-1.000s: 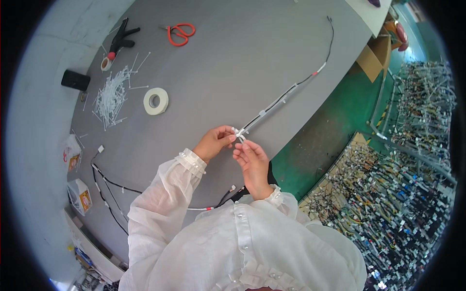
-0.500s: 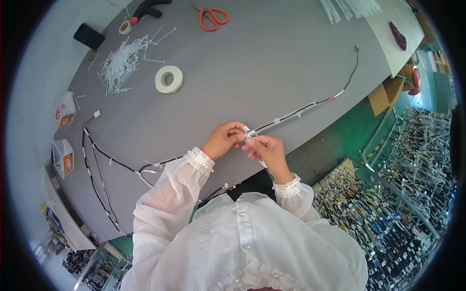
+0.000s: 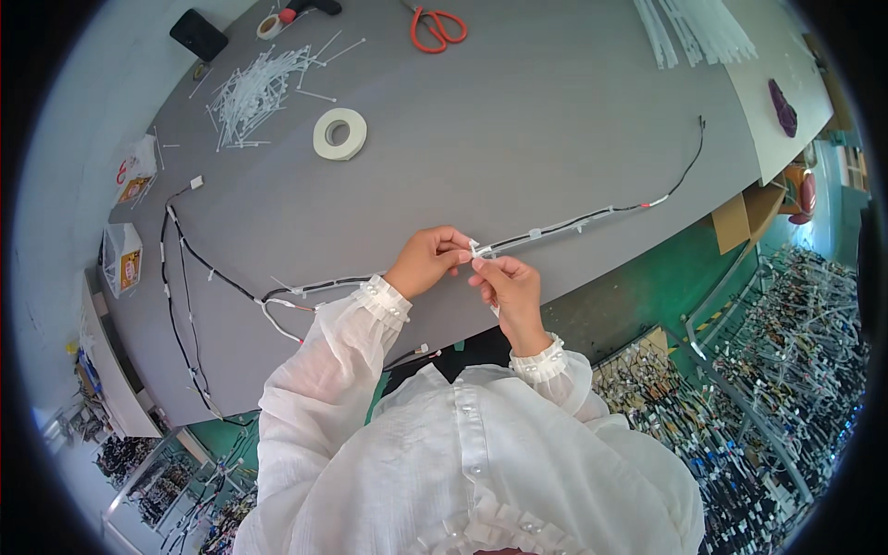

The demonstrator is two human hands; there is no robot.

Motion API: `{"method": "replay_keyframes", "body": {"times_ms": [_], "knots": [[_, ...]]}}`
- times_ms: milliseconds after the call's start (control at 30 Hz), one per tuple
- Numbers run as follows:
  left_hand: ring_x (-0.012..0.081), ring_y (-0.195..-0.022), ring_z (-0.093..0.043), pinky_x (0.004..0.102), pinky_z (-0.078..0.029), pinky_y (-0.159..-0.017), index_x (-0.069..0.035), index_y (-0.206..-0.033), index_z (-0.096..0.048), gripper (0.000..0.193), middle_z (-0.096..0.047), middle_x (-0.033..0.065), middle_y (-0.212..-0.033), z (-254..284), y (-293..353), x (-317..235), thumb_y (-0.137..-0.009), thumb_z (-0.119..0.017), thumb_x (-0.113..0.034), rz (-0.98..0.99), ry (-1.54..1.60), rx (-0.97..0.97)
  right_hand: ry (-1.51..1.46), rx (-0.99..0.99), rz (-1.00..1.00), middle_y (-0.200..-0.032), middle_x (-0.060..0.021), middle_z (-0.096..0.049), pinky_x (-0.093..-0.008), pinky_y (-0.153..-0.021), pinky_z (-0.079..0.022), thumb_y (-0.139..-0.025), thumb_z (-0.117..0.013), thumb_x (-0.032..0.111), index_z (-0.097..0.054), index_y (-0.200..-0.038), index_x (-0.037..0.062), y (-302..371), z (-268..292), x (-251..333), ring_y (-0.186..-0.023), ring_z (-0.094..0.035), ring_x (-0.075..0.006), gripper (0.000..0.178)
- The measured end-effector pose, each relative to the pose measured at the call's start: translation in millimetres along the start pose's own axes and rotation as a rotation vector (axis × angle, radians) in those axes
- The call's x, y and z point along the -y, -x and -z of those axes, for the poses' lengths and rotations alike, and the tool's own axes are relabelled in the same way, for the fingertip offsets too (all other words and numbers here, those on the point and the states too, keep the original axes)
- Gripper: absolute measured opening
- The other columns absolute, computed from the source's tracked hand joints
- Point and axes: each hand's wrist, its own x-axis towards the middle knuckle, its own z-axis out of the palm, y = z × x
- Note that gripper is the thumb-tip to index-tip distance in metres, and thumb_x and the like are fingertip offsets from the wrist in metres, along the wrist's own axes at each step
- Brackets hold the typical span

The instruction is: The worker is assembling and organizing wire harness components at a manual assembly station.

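Observation:
A black wiring harness (image 3: 555, 228) with white and clear wrapping stretches across the table, and both hands meet at its middle. My left hand (image 3: 430, 259) pinches it between thumb and fingers. Close against it, the thumb and fingertips of my right hand (image 3: 511, 289) are pressed together at the same spot. A small white piece, perhaps a cable tie, sticks up between the fingertips; the fingers hide most of it. Left of my hands the harness splits into branches, one ending in a white connector (image 3: 196, 182).
Loose white cable ties (image 3: 254, 97) lie heaped at the far left, near a roll of white tape (image 3: 339, 134). Red-handled scissors (image 3: 438, 32) and longer clear strips (image 3: 694, 32) lie at the back. Many harnesses (image 3: 768, 370) hang beyond the table's right edge.
The view has tilted, so the table's far items sit farther right. Both hands stay at the same place on the harness, with their fingertips slightly shifted around the white piece.

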Motion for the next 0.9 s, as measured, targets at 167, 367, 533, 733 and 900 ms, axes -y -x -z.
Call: {"method": "replay_keyframes", "body": {"times_ms": [167, 367, 533, 733, 900], "knots": [[0.0093, -0.070, -0.059, 0.0250, -0.050, -0.065, 0.001, -0.096, -0.066, 0.009, -0.069, 0.0036, -0.085, -3, 1, 1, -0.089, -0.062, -0.004, -0.021, -0.082, 0.004, 0.019, -0.031, 0.028, -0.067, -0.0055, -0.067, -0.0204, -0.043, -0.034, -0.086, -0.072, 0.015, -0.068, -0.080, 0.0023, -2, -2, 0, -0.047, -0.050, -0.0050, 0.015], [0.0086, -0.067, -0.058, 0.0250, -0.049, -0.063, 0.000, -0.091, -0.069, 0.007, -0.070, 0.0019, -0.080, -8, 1, 6, -0.089, -0.062, -0.003, -0.032, -0.097, -0.037, 1.162, -0.316, 1.033, -0.066, -0.0036, -0.063, -0.0281, -0.047, -0.039, -0.078, -0.075, 0.011, -0.072, -0.085, 0.0067, -7, -6, 2, -0.051, -0.055, -0.0181, 0.009], [0.0079, -0.066, -0.059, 0.0245, -0.049, -0.062, 0.000, -0.092, -0.069, 0.007, -0.072, 0.0030, -0.083, -11, 6, 12, -0.088, -0.063, -0.002, -0.027, -0.019, -0.005, 1.293, -0.069, 1.039, -0.071, -0.0030, -0.064, -0.0372, -0.079, -0.041, -0.076, -0.073, 0.012, -0.071, -0.083, 0.0082, -22, 2, 35, -0.067, -0.059, -0.0240, 0.008], [0.0099, -0.071, -0.062, 0.0257, -0.050, -0.065, 0.001, -0.092, -0.068, 0.007, -0.071, 0.0050, -0.084, -3, 5, 18, -0.090, -0.063, -0.002, 0.016, -0.069, -0.008, 1.010, 0.237, 0.566, -0.078, -0.0064, -0.070, -0.0333, -0.078, -0.045, -0.079, -0.072, 0.010, -0.071, -0.085, 0.0038, -33, -4, 38, -0.077, -0.063, -0.0181, 0.009], [0.0139, -0.066, -0.062, 0.0310, -0.049, -0.067, -0.002, -0.084, -0.070, 0.011, -0.072, 0.0083, -0.080, -1, 0, 35, -0.087, -0.065, -0.012, -0.069, -0.187, -0.055, 0.665, 0.432, 0.433, -0.082, -0.0048, -0.071, -0.0277, -0.076, -0.050, -0.084, -0.071, 0.009, -0.070, -0.087, 0.0010, -28, 9, 26, -0.081, -0.063, -0.0117, 0.009]]}}
